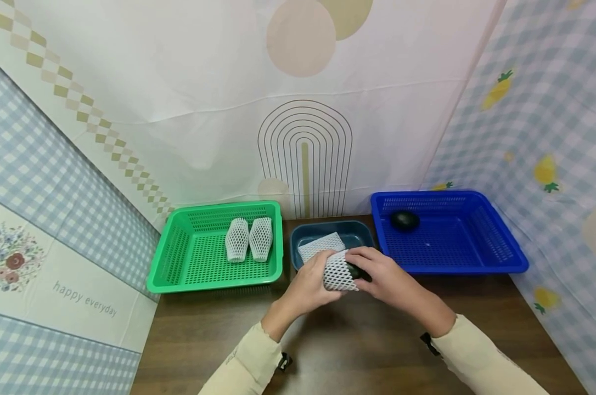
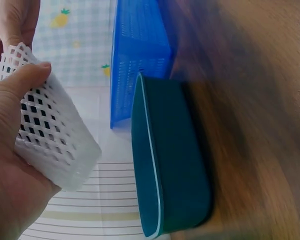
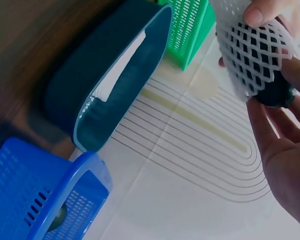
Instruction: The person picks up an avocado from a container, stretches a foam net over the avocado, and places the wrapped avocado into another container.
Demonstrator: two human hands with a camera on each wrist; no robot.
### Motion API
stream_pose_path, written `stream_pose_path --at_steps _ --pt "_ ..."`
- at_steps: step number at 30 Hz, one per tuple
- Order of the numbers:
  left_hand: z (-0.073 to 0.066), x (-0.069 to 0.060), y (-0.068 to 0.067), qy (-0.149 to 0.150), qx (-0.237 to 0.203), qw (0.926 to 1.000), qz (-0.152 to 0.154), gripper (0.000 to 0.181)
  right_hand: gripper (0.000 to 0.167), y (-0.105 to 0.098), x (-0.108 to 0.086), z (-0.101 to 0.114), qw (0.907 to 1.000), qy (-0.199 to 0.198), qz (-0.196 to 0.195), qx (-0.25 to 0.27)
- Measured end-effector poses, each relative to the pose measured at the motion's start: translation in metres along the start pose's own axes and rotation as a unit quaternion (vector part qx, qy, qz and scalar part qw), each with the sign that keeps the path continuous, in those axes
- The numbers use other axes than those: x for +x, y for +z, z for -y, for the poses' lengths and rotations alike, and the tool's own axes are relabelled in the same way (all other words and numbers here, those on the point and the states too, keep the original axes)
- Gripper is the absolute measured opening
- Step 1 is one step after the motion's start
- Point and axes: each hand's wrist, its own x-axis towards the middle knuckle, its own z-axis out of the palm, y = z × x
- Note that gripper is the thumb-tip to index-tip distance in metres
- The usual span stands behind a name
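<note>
Both hands meet above the front of the teal bin [image 1: 362,233]. My left hand [image 1: 310,282] grips a white foam net sleeve [image 1: 338,272], its thumb across the mesh in the left wrist view. Inside the sleeve sits a dark avocado [image 3: 276,92], one end sticking out of the net. The right hand [image 1: 389,277] holds that bare end between thumb and fingers. Another foam net [image 1: 322,247] lies flat in the teal bin. A second avocado [image 1: 404,220] rests in the blue basket [image 1: 451,269].
At the left, a green basket [image 1: 174,263] holds two netted pieces [image 1: 236,240] standing side by side. All three containers line the back of the brown wooden table [image 1: 347,351], against a patterned cloth wall [image 1: 209,137]. Checked cloth closes off both sides.
</note>
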Motion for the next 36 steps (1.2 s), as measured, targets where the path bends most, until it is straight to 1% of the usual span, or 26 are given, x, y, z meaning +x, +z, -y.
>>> stream_pose_path --at_steps 3,5,7,9,12,14,16,18,22,28,33,36 --pt "-0.003 0.002 0.001 -0.005 0.012 0.9998 0.013 0.090 0.055 0.004 0.003 0.002 0.9993 -0.007 0.019 -0.030" --pt "-0.005 0.003 0.001 -0.008 0.018 0.9997 0.016 0.092 0.054 0.006 0.005 0.002 0.9989 -0.002 0.034 -0.032" --pt "-0.005 0.003 0.001 -0.010 0.017 0.9997 0.014 0.096 0.055 0.009 0.007 0.001 0.9988 0.012 0.045 -0.012" --pt "-0.004 0.002 0.001 -0.011 -0.003 0.9998 0.014 0.101 0.052 0.011 0.008 0.000 0.9982 0.032 0.048 0.015" --pt "0.000 0.000 -0.003 -0.012 -0.033 0.9993 0.016 0.109 0.047 0.013 0.007 -0.003 0.9956 0.063 0.039 0.057" --pt "0.003 -0.002 -0.007 -0.014 -0.043 0.9988 0.017 0.111 0.045 0.014 0.005 -0.005 0.9941 0.077 0.027 0.072" --pt "0.006 -0.004 -0.010 -0.018 -0.040 0.9989 0.016 0.107 0.045 0.013 0.004 -0.007 0.9932 0.084 0.015 0.079" --pt "0.009 -0.005 -0.011 -0.020 -0.036 0.9990 0.018 0.099 0.046 0.013 0.002 -0.009 0.9928 0.086 0.004 0.084" --pt "0.012 -0.004 -0.009 -0.021 -0.047 0.9985 0.021 0.087 0.049 0.016 0.003 -0.010 0.9902 0.096 -0.007 0.102" --pt "0.011 -0.004 -0.006 -0.024 -0.054 0.9981 0.018 0.086 0.053 0.024 0.006 -0.005 0.9806 0.128 -0.009 0.148" --pt "0.009 -0.004 -0.009 -0.029 -0.050 0.9977 0.035 0.090 0.054 0.026 0.007 -0.002 0.9782 0.142 0.003 0.152" --pt "0.011 -0.005 -0.012 -0.031 -0.039 0.9980 0.038 0.088 0.053 0.028 0.007 -0.002 0.9782 0.137 -0.004 0.156"
